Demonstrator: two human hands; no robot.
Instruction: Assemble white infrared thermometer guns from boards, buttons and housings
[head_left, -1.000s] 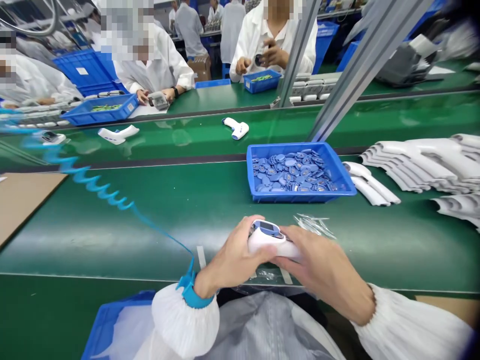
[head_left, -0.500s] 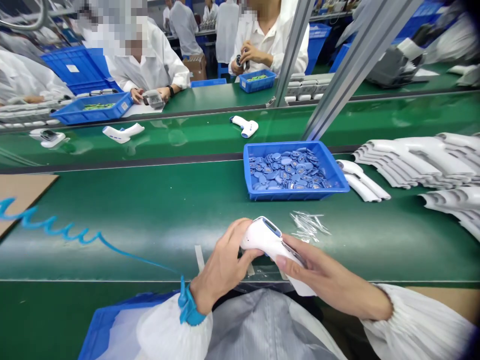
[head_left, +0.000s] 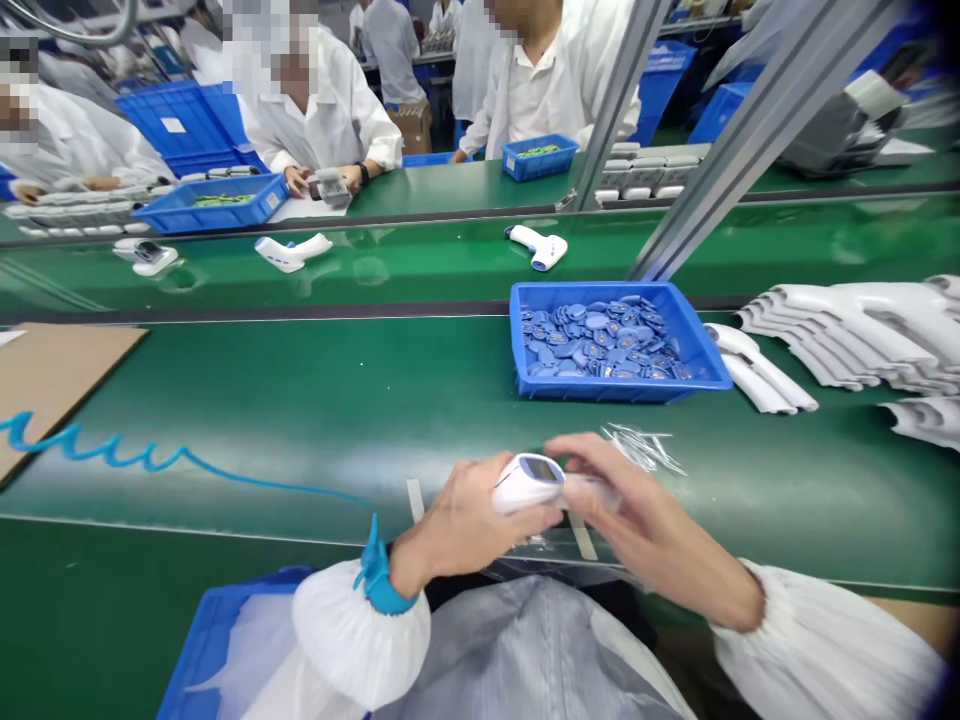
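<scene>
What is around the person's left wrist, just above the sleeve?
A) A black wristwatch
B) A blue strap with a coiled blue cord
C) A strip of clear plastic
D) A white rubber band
B: a blue wrist strap sits on the left hand, which holds a white infrared thermometer, and its blue cord runs off across the green conveyor belt.
</scene>
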